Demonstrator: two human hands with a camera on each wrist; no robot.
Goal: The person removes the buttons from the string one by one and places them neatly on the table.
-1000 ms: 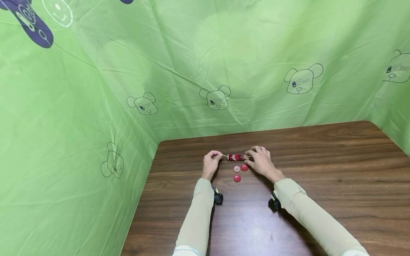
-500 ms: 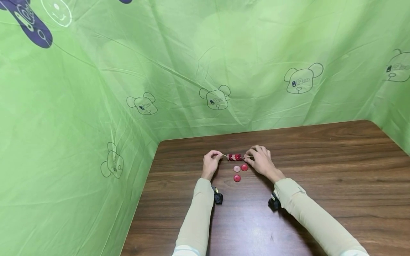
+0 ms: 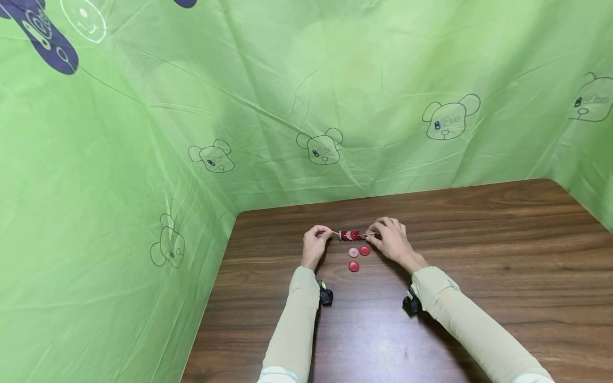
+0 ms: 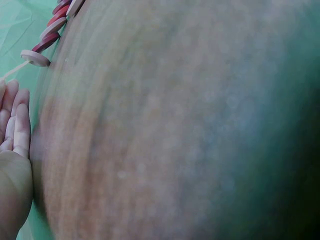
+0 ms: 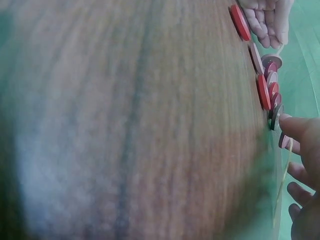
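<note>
A cream string (image 3: 336,233) carries a row of red, pink and dark red buttons (image 3: 351,235), packed face to face above the table. My left hand (image 3: 315,246) pinches the string just left of the row. At the other end my right hand (image 3: 391,242) pinches a pinkish button (image 5: 283,140), mostly covered by its fingers in the head view. That button sits on the string, a small gap from the row, and the string's tail (image 5: 282,182) hangs past it in the right wrist view. Closer to me lie a pink button (image 3: 353,252) and two red buttons (image 3: 364,250).
The brown wooden table (image 3: 479,255) extends wide to the right and toward me. Green fabric (image 3: 306,96) with printed bear faces rises behind it and along its left side. A small black device (image 3: 326,296) sits at each wrist.
The button at my right fingers, seen flat a second ago, is now turned and mostly covered by them. My left hand and the loose buttons stay nearly still.
</note>
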